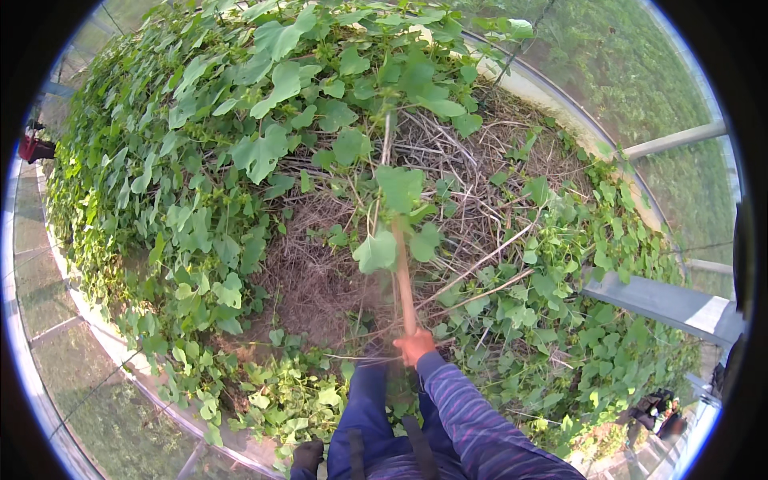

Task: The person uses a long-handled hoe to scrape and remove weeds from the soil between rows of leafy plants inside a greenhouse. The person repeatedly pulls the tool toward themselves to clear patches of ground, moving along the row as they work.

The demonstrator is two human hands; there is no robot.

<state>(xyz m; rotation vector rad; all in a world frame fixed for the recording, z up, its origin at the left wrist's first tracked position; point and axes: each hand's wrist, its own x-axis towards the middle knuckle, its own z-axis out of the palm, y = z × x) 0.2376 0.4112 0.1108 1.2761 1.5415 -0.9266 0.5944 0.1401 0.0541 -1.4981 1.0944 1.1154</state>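
My bare right hand (416, 347) grips the lower end of a long wooden tool handle (405, 288). The handle points away from me, and its far end disappears behind broad green vine leaves (399, 189), so the tool's head is hidden. Around it lies a patch of dry stalks and brown plant litter (312, 270). Low at the bottom edge, my left hand (308, 455) hangs beside my left leg in a dark glove. It is apart from the handle, and its fingers are too unclear to make out.
Dense leafy vines (180, 198) cover the ground on both sides. A grey metal beam (660, 303) juts in from the right. Pale low edging (576, 114) runs along a framed see-through wall (630, 78). Dark items (654, 414) lie at lower right, and a red and black object (36, 147) at far left.
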